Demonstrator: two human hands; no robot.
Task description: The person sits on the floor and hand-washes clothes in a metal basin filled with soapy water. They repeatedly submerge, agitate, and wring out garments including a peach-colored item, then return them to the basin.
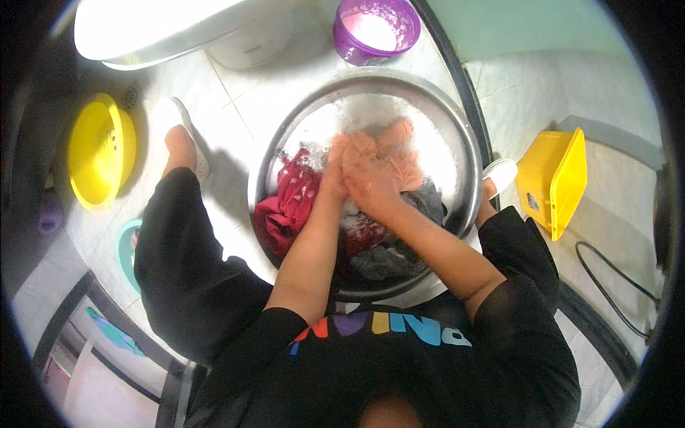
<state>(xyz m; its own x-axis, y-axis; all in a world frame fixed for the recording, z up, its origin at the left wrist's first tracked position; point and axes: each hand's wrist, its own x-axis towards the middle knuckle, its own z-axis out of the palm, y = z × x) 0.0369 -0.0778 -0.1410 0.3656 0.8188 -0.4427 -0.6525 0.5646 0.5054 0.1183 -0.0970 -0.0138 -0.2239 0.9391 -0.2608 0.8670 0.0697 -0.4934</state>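
Note:
A round metal basin (291,115) sits on the floor between my legs, with sudsy water and wet cloth in it. Both hands are together over its middle, gripping a peach-coloured cloth (401,163). My left hand (336,168) is on the left side of the bunched fabric, partly covered by my right hand (372,187), which presses across it from the right. A dark red garment with pale marks (289,206) lies against the basin's left wall. Dark grey cloth (388,262) lies at the near side, partly hidden by my right forearm.
A purple tub (353,48) with white contents stands beyond the basin. To the left are a yellow basin (96,155) and a teal basin (126,251). A yellow container (551,182) and a black cable (604,283) are at right. A black ledge (455,69) runs past the basin's right side.

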